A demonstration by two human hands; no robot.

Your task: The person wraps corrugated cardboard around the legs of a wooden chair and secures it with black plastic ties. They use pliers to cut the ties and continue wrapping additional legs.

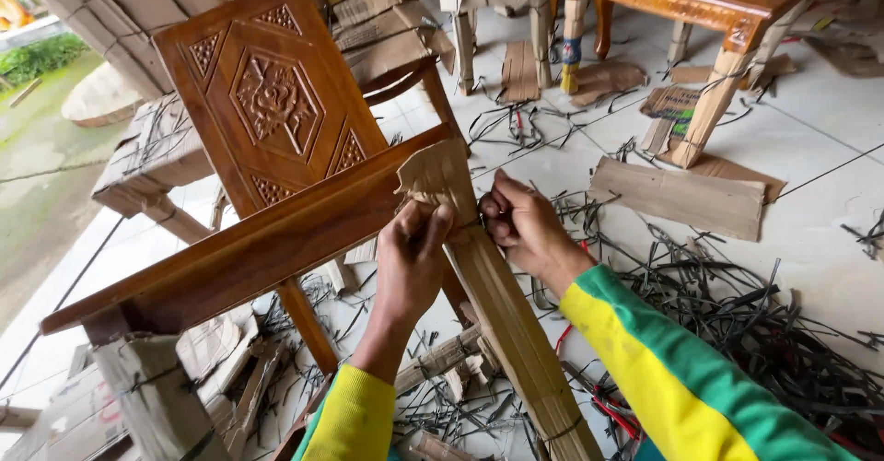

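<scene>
Cardboard wrap (pixel 440 177) on the chair leg (pixel 516 332): my left hand (pixel 412 258) pinches its lower edge, my right hand (pixel 523 226) grips the leg's right edge; straps (pixel 737 323) crowd the floor (pixel 829 148) rightward.

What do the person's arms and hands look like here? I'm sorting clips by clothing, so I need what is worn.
Both hands are bare, with no gloves: the left hand and the right hand. The left sleeve is yellow at the cuff. The right sleeve is yellow along one side and green along the other, with a green cuff. No watch, ring or markings can be made out.
</scene>
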